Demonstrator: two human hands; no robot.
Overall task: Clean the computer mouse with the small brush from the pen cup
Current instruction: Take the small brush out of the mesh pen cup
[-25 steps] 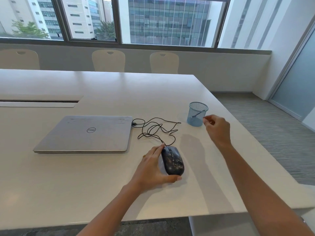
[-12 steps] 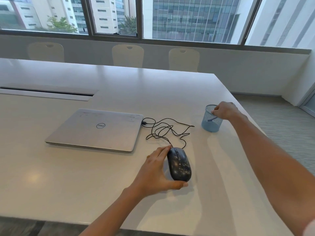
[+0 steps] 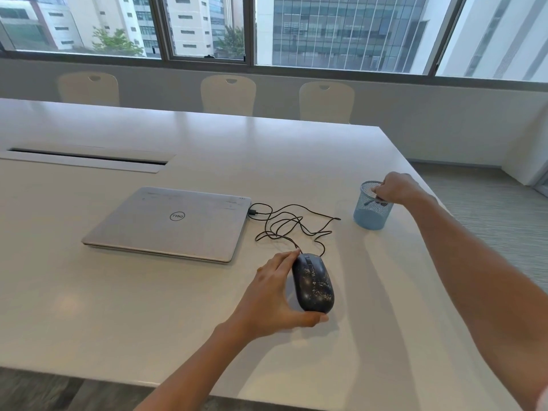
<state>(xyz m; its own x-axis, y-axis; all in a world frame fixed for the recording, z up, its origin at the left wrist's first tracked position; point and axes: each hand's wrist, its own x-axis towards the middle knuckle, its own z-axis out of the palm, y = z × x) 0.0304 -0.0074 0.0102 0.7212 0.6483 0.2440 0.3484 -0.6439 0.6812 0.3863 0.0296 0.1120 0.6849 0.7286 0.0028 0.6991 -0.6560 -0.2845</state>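
The right hand's (image 3: 397,188) fingertips are hidden inside the cup (image 3: 369,216); there the brush (image 3: 368,202) shows only as dark bits through mesh, grip unclear.

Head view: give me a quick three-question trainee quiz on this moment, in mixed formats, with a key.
1. True or false: the Dell laptop has its lid open.
2. Where do the fingers of the right hand reach? A: onto the laptop. B: into the blue mesh pen cup. C: onto the floor.
3. Fill in: the left hand grips the speckled black ____.
Key: 1 false, it lies closed. 2 B. 3 computer mouse.
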